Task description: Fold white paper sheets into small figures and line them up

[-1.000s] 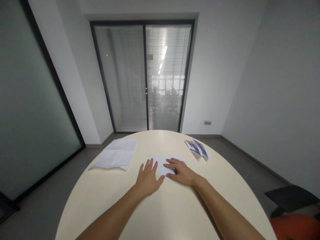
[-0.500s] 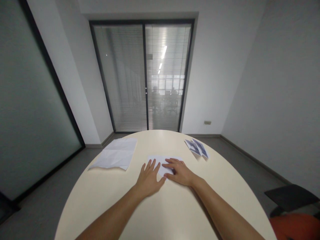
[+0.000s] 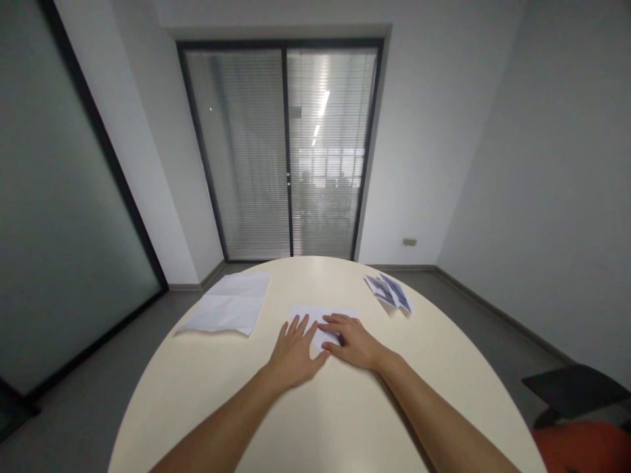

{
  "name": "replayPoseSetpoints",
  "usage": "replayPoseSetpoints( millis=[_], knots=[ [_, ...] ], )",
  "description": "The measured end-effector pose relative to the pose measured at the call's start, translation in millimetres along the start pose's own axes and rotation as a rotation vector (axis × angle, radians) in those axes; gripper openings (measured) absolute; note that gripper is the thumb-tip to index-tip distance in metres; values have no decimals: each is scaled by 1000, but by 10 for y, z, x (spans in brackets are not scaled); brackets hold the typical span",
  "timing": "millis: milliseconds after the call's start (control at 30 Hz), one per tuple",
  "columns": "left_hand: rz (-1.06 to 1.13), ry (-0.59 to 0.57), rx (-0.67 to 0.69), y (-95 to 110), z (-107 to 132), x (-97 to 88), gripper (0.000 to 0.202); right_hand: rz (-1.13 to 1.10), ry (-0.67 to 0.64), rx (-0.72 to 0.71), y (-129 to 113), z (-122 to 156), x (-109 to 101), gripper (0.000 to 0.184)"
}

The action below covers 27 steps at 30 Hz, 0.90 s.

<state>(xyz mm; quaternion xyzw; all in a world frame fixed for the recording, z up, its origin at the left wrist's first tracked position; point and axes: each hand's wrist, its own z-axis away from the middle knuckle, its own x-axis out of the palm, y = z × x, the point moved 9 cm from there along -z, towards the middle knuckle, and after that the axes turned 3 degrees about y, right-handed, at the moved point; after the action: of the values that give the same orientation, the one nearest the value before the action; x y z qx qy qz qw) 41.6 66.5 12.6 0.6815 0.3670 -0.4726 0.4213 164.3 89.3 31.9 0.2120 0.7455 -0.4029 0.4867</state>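
Note:
A small white sheet of paper [image 3: 319, 337] lies on the table in front of me, partly covered by both hands. My left hand [image 3: 294, 356] rests flat on its left side with the fingers spread. Across the right part of the paper lies my right hand [image 3: 355, 343], its fingers reaching left and slightly bent, the thumb apart. The two hands meet near the paper's lower edge, where my left thumb is close to or touching my right thumb. Neither hand grips anything that I can see.
The round cream table [image 3: 315, 420] has a larger creased white sheet [image 3: 229, 303] at left. A folded paper with a dark printed picture [image 3: 394, 294] stands slightly raised at back right. A chair with an orange seat [image 3: 582, 443] is beyond the right edge.
Very little differs. My right fingers have slid slightly left over the paper, and my left thumb sits a touch further right. The other papers have not moved.

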Motion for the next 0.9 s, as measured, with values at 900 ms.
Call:
replayPoseSetpoints(
  millis=[900],
  knots=[
    [64, -31, 193, 186, 59, -62, 56, 127, 145, 231, 318, 37, -86, 72]
  ],
)
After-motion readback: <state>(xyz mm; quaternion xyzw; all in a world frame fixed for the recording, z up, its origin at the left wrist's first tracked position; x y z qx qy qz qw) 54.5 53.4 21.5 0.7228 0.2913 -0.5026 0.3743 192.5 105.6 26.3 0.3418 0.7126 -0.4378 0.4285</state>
